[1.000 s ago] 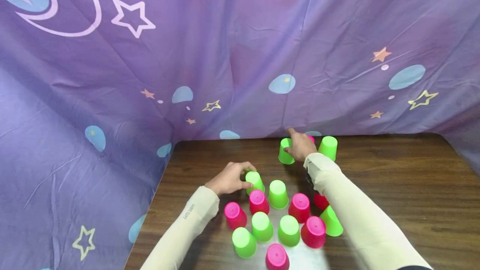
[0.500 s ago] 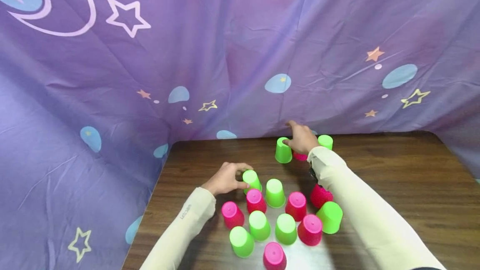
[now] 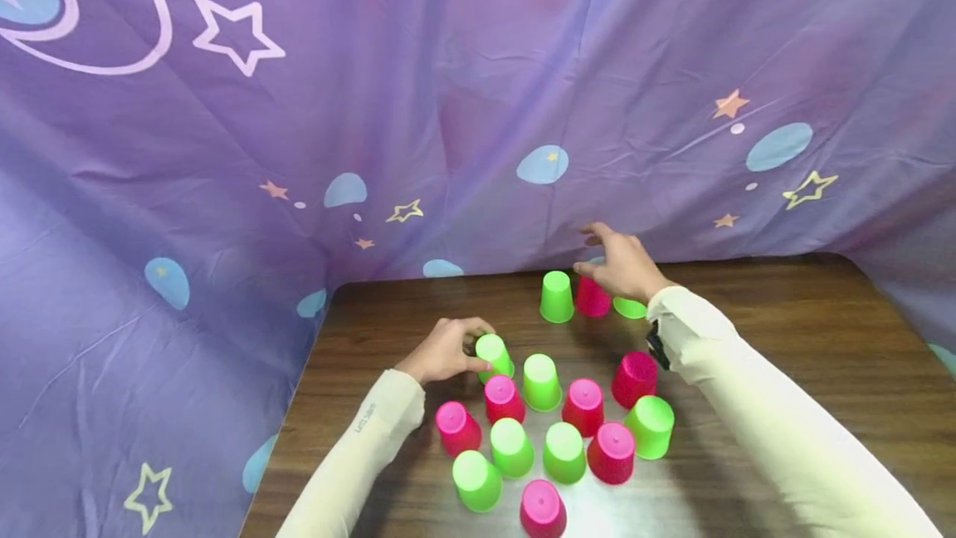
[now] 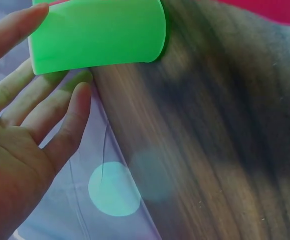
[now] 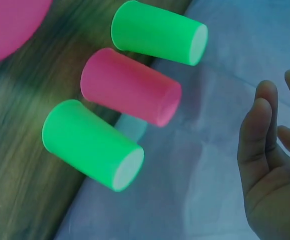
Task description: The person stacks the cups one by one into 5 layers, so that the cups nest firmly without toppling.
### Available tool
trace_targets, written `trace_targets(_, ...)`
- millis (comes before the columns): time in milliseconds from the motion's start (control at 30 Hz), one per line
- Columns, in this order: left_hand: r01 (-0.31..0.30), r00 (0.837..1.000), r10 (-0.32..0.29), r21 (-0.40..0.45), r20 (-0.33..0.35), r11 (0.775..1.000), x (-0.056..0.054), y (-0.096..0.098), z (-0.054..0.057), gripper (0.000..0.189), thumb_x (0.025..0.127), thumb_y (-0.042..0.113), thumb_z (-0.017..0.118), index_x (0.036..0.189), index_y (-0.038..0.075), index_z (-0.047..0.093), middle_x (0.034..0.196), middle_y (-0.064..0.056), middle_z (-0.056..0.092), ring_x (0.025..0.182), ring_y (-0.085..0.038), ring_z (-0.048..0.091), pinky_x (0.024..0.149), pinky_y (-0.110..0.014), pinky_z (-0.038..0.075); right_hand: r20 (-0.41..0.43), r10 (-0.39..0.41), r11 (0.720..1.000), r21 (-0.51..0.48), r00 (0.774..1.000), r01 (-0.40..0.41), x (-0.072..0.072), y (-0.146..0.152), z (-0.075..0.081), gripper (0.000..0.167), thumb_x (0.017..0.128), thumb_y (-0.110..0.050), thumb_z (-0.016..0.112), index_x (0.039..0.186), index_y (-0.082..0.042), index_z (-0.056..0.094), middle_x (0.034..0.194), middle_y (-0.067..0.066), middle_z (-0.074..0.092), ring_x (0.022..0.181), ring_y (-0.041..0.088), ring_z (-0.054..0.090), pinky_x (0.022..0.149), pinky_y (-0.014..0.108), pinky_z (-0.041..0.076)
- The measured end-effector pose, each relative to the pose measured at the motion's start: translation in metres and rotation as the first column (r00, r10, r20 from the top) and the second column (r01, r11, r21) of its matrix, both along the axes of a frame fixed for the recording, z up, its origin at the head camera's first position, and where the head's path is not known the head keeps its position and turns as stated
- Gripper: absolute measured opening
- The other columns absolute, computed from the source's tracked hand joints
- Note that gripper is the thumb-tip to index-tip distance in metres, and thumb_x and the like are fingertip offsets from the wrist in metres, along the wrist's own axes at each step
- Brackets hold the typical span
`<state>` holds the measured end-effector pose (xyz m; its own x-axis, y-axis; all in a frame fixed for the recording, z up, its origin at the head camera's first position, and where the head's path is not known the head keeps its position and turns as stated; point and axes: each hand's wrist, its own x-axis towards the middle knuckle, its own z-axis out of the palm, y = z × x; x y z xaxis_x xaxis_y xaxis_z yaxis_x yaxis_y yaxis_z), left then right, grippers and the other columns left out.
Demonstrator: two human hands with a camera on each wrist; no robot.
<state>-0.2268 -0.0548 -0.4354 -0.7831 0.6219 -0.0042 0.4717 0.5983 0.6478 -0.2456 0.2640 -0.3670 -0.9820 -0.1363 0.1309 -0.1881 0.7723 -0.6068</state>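
Observation:
My left hand (image 3: 446, 349) is at an upside-down green cup (image 3: 493, 359) on the left of the group, thumb on one side and fingers round the other. In the left wrist view the thumb overlaps the end of this green cup (image 4: 100, 37), and the fingers reach behind it. My right hand (image 3: 626, 264) is raised over the back row with nothing in it, fingers apart. That row has a green cup (image 3: 556, 297), a pink cup (image 3: 592, 297) and another green cup (image 3: 630, 307), partly hidden by the hand. The right wrist view shows the pink cup (image 5: 130, 87) between the two green ones, apart from the fingers.
Several more upside-down cups stand nearer on the wooden table (image 3: 403, 305), among them a green cup (image 3: 541, 382), a pink cup (image 3: 635, 379) and a front pink cup (image 3: 543, 509). A purple star-patterned cloth (image 3: 478, 106) hangs along the back and left table edges.
My right hand has risen and drawn back from the back row, uncovering the pink cup that stands between the two green ones. My left hand stays at its green cup. The view has shifted slightly.

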Motion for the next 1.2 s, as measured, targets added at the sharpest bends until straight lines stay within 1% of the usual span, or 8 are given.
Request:
trace_targets(267, -0.027, 0.999, 0.027, 0.0, -0.023, 1.0, -0.016, 0.006, 0.008, 0.044, 0.074, 0.009, 0.088, 0.114, 0.007, 0.068, 0.111, -0.013, 0.076, 0.103, -0.029, 0.073, 0.092, -0.045, 0.059, -0.153, 0.076, 0.996, 0.055, 0.985, -0.068, 0.037, 0.016, 0.006, 0.052, 0.085, -0.017, 0.077, 0.131, -0.001, 0.058, 0.124, 0.023, 0.069, 0.115, 0.042, 0.066, 0.099, 0.056, 0.051)
trace_targets(400, -0.008, 0.999, 0.007, -0.026, -0.041, 1.0, -0.025, 0.017, 0.011, 0.043, 0.075, 0.011, 0.087, 0.114, 0.007, 0.068, 0.11, -0.012, 0.076, 0.103, -0.028, 0.073, 0.093, -0.044, 0.059, -0.23, 0.089, 0.995, 0.072, 0.969, -0.074, 0.064, 0.017, 0.0, 0.048, 0.083, -0.017, 0.08, 0.125, -0.003, 0.062, 0.115, 0.017, 0.072, 0.089, 0.033, 0.069, 0.083, 0.047, 0.055)
trace_targets(500, 0.006, 0.997, -0.01, -0.046, -0.078, 0.999, -0.034, 0.025, 0.014, 0.042, 0.076, 0.014, 0.087, 0.114, 0.008, 0.068, 0.109, -0.01, 0.076, 0.102, -0.026, 0.072, 0.092, -0.041, 0.059, -0.26, 0.083, 0.995, 0.07, 0.962, -0.067, 0.085, 0.019, -0.004, 0.046, 0.081, -0.015, 0.081, 0.122, -0.005, 0.063, 0.112, 0.012, 0.072, 0.072, 0.019, 0.062, 0.07, 0.034, 0.053)
trace_targets(633, -0.005, 0.992, -0.004, -0.071, -0.129, 0.997, -0.046, 0.032, 0.016, 0.042, 0.077, 0.017, 0.087, 0.114, 0.009, 0.068, 0.109, -0.009, 0.076, 0.102, -0.023, 0.072, 0.091, -0.036, 0.057, -0.308, 0.113, 0.99, 0.111, 0.945, -0.083, 0.112, 0.018, -0.008, 0.048, 0.078, -0.014, 0.083, 0.121, -0.003, 0.064, 0.114, 0.012, 0.072, 0.077, 0.017, 0.065, 0.073, 0.035, 0.056)
trace_targets(733, -0.02, 0.991, 0.01, -0.075, -0.135, 0.997, -0.053, 0.036, 0.017, 0.043, 0.078, 0.019, 0.086, 0.115, 0.008, 0.068, 0.111, -0.01, 0.076, 0.103, -0.024, 0.073, 0.097, -0.037, 0.054, -0.342, 0.145, 0.983, 0.158, 0.928, -0.095, 0.129, 0.02, -0.011, 0.052, 0.076, -0.014, 0.085, 0.122, -0.002, 0.064, 0.114, 0.013, 0.073, 0.083, 0.017, 0.067, 0.078, 0.04, 0.058)
trace_targets(967, -0.082, 0.992, 0.074, -0.079, -0.102, 0.994, -0.065, 0.047, 0.014, 0.044, 0.079, 0.021, 0.085, 0.119, 0.009, 0.068, 0.114, -0.011, 0.075, 0.108, -0.028, 0.07, 0.103, -0.041, 0.05, -0.378, 0.163, 0.978, 0.181, 0.911, -0.1, 0.167, 0.031, -0.025, 0.053, 0.071, -0.015, 0.088, 0.119, -0.006, 0.066, 0.107, 0.006, 0.072, 0.059, -0.01, 0.041, 0.06, 0.021, 0.047)
trace_targets(1067, -0.091, 0.991, 0.082, -0.085, -0.104, 0.992, -0.069, 0.053, 0.011, 0.045, 0.079, 0.021, 0.085, 0.119, 0.009, 0.068, 0.114, -0.011, 0.076, 0.111, -0.03, 0.068, 0.107, -0.044, 0.045, -0.392, 0.155, 0.973, 0.219, 0.907, -0.071, 0.183, 0.033, -0.035, 0.057, 0.068, -0.017, 0.09, 0.118, -0.006, 0.066, 0.107, 0.004, 0.073, 0.062, -0.009, 0.048, 0.061, 0.024, 0.052)
trace_targets(1200, -0.095, 0.992, 0.085, -0.101, -0.096, 0.99, -0.074, 0.06, 0.011, 0.047, 0.081, 0.021, 0.084, 0.122, 0.008, 0.067, 0.117, -0.012, 0.075, 0.116, -0.032, 0.066, 0.113, -0.045, 0.039, -0.411, 0.137, 0.966, 0.256, 0.901, -0.03, 0.2, 0.031, -0.048, 0.06, 0.063, -0.02, 0.092, 0.116, -0.006, 0.067, 0.103, 0.001, 0.072, 0.07, 0.002, 0.062, 0.063, 0.03, 0.057)
